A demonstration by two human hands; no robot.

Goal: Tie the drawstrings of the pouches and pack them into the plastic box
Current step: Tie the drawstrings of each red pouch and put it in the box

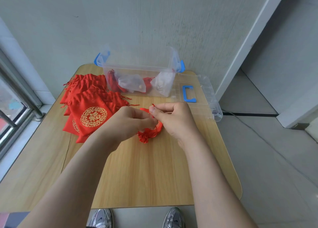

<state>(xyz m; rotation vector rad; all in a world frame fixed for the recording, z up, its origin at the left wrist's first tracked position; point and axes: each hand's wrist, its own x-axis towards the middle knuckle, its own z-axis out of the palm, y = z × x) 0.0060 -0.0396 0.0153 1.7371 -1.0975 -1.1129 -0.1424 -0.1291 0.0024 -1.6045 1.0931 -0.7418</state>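
Cinching this knot well, I judge, means keeping both cord ends taut and drawing it snug against the gathered mouth. Head view: my left hand (127, 122) curls its fingers round the red pouch (147, 136), which lies on the wooden table (146, 176) under and between both hands. My right hand (173, 119) pinches the drawstring (153, 105) between thumb and forefinger, its tip poking above the thumb. A pile of pouches (87, 105) lies left of the left hand; the plastic box (141, 67) stands beyond both hands.

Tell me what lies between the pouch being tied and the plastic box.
In the head view, only bare wooden table separates the pouch, whose drawstring the right hand pinches, from the plastic box.
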